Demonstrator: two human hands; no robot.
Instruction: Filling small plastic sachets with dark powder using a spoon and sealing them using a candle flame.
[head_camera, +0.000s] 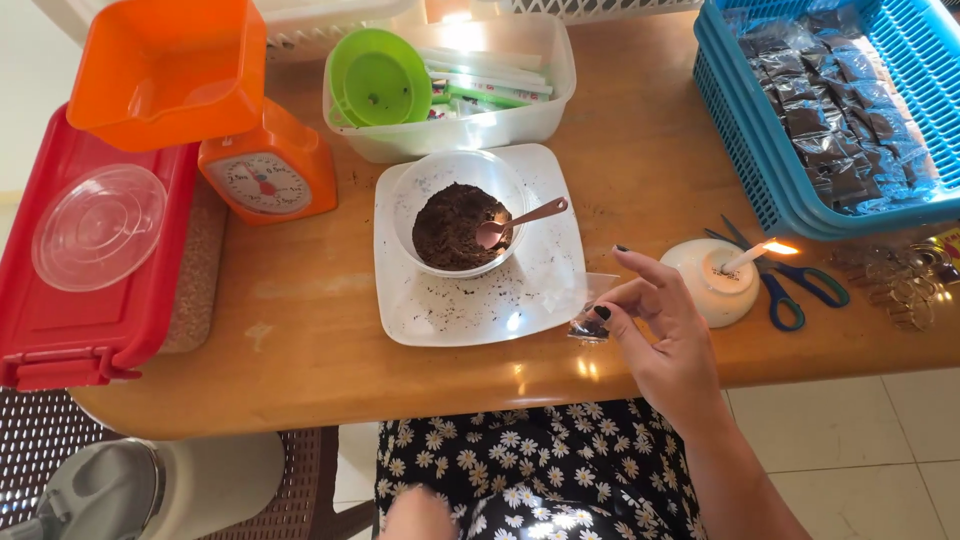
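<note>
My right hand (665, 335) pinches a small clear packet (590, 318) between thumb and forefinger, other fingers spread, just above the table (300, 370) edge beside the white plate (470, 310). On that plate a bowl (458, 212) holds dark powder and a pink spoon (520, 220). The blue basket (830, 110) holds filled dark packets. A candle (745, 257) burns in a white dish (722, 285). My left hand (418, 515) is low, blurred; I cannot tell its grip.

Home packing table (640, 160), kitchen scale (262, 170)
</note>
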